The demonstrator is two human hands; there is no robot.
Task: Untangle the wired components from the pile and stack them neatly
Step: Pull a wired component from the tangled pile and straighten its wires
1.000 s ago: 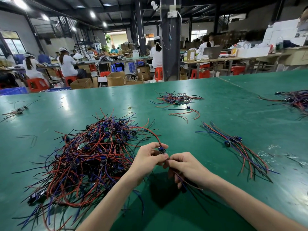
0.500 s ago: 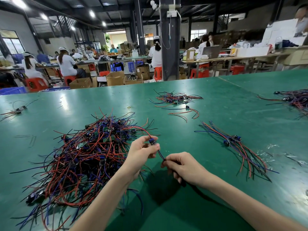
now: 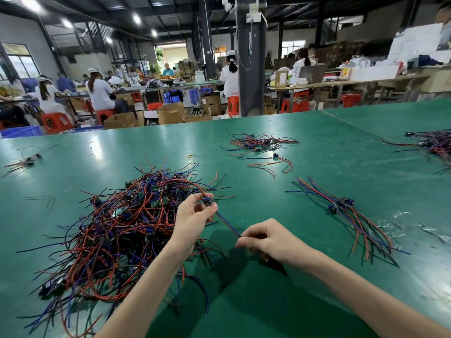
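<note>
The left grip (image 3: 195,215) is curled, thumb and fingertips pinching a small blue component (image 3: 207,200) held up over the green table (image 3: 317,147), at the right edge of the big tangled pile (image 3: 117,228) of red, blue and black wires. A red wire arcs from the component back into that pile. The right grip (image 3: 266,240) is closed too, pinching the component's blue and red leads (image 3: 228,223), which run straight between the two grips. Well to the right lies the tidy stack (image 3: 346,211), its components side by side and its wires fanned along one line. Farther back on the table sits a smaller cluster (image 3: 258,142), another at the far right edge (image 3: 434,142), and a few pieces at the far left (image 3: 26,162)
</note>
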